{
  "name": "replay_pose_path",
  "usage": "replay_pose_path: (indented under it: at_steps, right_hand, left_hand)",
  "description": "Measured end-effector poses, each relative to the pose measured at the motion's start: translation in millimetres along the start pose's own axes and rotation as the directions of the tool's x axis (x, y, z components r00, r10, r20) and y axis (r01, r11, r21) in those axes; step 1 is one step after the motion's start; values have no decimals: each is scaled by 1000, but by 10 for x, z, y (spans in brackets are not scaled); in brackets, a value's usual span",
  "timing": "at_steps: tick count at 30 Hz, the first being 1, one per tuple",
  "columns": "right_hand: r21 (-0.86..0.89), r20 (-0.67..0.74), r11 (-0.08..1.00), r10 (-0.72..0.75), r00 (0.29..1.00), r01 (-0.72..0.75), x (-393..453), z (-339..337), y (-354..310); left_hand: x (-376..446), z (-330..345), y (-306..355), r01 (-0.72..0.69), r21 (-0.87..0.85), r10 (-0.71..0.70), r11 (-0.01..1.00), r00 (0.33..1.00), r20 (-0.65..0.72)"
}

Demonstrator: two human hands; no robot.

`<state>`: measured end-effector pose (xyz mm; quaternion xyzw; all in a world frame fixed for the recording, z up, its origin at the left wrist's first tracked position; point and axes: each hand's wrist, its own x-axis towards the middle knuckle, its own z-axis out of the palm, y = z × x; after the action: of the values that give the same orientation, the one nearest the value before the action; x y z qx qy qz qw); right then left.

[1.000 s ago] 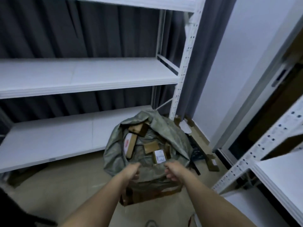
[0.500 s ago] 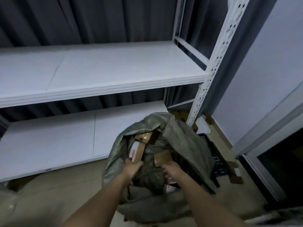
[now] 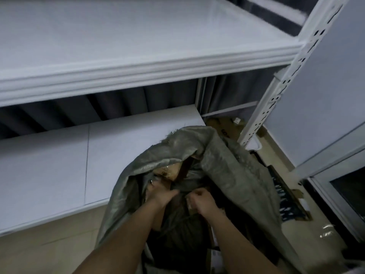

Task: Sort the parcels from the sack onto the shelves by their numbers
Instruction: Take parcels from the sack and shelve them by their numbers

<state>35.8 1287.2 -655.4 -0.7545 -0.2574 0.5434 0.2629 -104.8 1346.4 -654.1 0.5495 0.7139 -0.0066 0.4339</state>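
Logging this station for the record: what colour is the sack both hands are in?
Grey-green, a dull olive weave; the sack shows best in the head view.

Grey-green sack (image 3: 227, 169) on the floor, crumpled, mouth open. Brown parcels (image 3: 169, 170) peeking out inside, some with shiny tape. Two white shelves (image 3: 138, 62) just behind the sack, one above the other, both bare. Lower shelf (image 3: 49, 165) right beside the sack.
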Motion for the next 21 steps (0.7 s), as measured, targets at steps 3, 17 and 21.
replay_pose_path:
  at_steps: [3,17,21]
  right_hand:
    - [-23,-55,996,-87,995,85,296,55,203]
    - [33,-85,993,-112,990,115,650,65,502]
    - [7,-111,998,-63,992,64,404,-65,371]
  left_hand:
    - [423,67,87,-6,46,7,999,1000,-15]
    - [779,478,155,7,188,52,982,950,-309]
    - [330,403,188,-10,127,47,992,953,-299]
